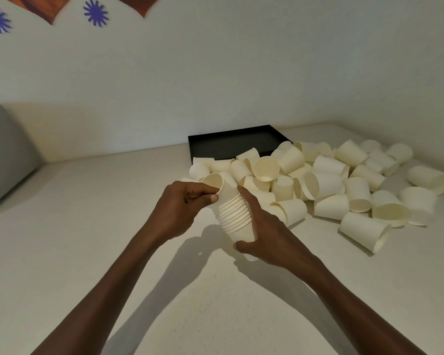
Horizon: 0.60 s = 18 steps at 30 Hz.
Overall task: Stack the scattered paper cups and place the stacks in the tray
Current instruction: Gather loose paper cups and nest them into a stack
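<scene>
One stack of about a dozen nested cups is held above the table, its long axis tilted, mouth pointing up and away to the left, base toward me. My right hand wraps its lower end; my left hand pinches the top cup's rim between thumb and fingers. Behind, roughly forty loose cups lie scattered, most on their sides, in front of one black tray by the wall.
</scene>
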Each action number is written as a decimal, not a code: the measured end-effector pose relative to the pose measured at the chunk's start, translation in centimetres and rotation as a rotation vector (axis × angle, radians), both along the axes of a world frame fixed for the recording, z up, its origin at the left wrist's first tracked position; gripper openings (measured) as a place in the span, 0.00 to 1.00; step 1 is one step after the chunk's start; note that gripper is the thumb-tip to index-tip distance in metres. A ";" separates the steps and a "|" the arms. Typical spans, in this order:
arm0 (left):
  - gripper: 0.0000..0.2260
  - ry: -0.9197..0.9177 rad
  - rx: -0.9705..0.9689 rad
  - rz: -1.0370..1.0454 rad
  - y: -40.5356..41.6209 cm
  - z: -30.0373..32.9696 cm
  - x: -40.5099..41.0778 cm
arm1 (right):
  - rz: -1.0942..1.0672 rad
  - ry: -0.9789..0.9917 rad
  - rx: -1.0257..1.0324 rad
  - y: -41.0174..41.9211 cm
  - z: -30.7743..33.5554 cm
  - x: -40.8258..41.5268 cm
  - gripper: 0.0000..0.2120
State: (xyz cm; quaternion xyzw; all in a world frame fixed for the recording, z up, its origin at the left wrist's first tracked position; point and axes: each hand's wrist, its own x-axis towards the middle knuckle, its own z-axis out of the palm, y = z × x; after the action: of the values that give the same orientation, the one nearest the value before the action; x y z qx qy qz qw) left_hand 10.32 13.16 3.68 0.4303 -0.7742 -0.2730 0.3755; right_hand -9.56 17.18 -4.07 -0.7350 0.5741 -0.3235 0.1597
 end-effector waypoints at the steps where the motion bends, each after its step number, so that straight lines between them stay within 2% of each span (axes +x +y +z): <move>1: 0.09 -0.001 0.001 -0.006 -0.1 0.1 -0.2 | 0.002 -0.007 -0.008 0.0 0.0 -0.4 0.54; 6: 0.09 -0.031 -0.013 -0.025 -0.8 0.4 -1.2 | 0.046 -0.036 -0.051 -0.5 0.7 -1.9 0.53; 9: 0.11 -0.071 0.091 -0.124 -1.1 0.1 -2.4 | 0.056 -0.032 -0.077 -0.8 1.0 -2.1 0.52; 12: 0.13 0.041 0.318 -0.271 -1.6 -0.5 -2.7 | 0.055 -0.027 -0.082 -1.1 0.8 -2.4 0.51; 14: 0.12 0.190 0.373 -0.280 -2.7 -1.1 -2.4 | 0.058 -0.046 -0.052 -1.3 0.5 -2.8 0.51; 16: 0.09 0.393 0.334 -0.048 -4.8 -2.1 -1.7 | 0.060 -0.069 -0.054 -1.4 0.3 -3.1 0.51; 18: 0.05 0.455 0.227 0.339 -7.8 -3.5 -0.6 | 0.070 -0.103 -0.055 -1.5 0.2 -3.4 0.47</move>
State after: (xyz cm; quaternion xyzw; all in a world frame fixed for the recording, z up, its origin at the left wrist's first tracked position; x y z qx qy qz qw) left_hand 9.73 5.39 0.22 0.5206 -0.5519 -0.3804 0.5288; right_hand -12.96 15.68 -3.87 -0.7411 0.5301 -0.3707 0.1798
